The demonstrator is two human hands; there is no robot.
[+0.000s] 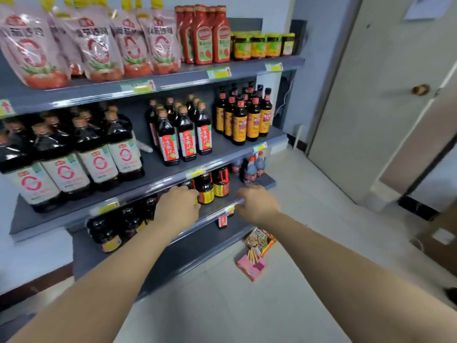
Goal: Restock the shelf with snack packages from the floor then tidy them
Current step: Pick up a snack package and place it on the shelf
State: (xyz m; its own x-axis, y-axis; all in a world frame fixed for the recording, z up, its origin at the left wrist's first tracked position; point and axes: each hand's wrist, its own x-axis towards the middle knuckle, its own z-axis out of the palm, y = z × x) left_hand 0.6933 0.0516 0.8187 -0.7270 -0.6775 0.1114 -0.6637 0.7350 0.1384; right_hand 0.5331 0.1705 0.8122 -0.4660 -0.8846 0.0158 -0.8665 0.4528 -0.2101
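Observation:
Two snack packages lie on the floor beside the shelf's bottom right corner: a pink box (251, 267) with biscuit sticks printed on it, and an orange and tan box (261, 240) just behind it. Both hands are up at the third shelf (217, 206), well above the boxes. My left hand (176, 209) reaches in among dark sauce jars (205, 190); its fingers bend forward and the tips are hidden. My right hand (257, 204) rests with loosely bent fingers on that shelf's front rail and holds nothing.
Upper shelves carry pink sauce pouches (94, 45), red ketchup bottles (205, 35), yellow-lidded jars (264, 45) and dark soy bottles (173, 137). The grey bottom shelf (188, 253) juts out over pale floor tiles. A door (385, 95) stands to the right.

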